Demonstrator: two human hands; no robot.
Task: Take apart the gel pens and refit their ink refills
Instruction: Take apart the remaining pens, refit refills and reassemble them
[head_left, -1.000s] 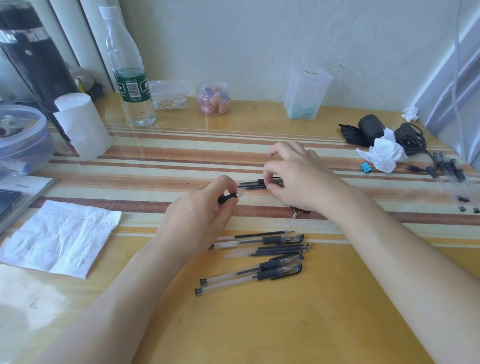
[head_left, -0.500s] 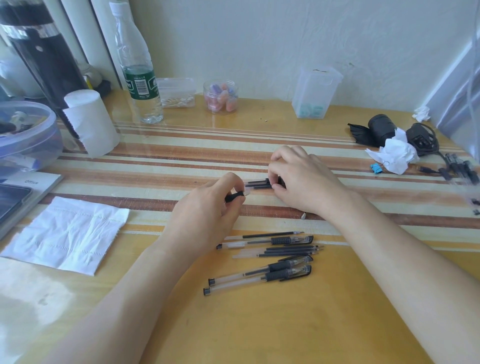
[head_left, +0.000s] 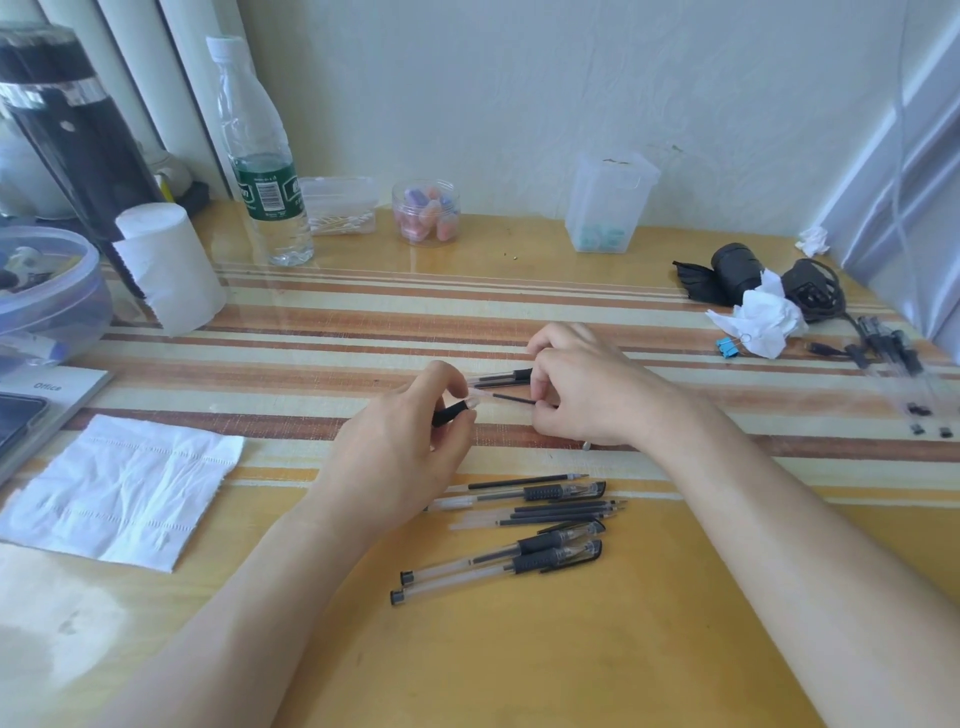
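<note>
Two hands meet above the striped middle of the table (head_left: 571, 654). The left hand (head_left: 400, 447) pinches a short black grip piece (head_left: 451, 414) between thumb and fingers, its clear end pointing right. The right hand (head_left: 592, 395) pinches a thin dark refill (head_left: 511, 399) that spans the gap between the hands; whether its left end sits inside the piece I cannot tell. Just behind lie a few pen parts (head_left: 498, 379), partly hidden by the right hand. Nearer the person, a pile (head_left: 540, 512) of pens and loose pieces lies on the table. A tissue (head_left: 119, 483) lies flat at left.
</note>
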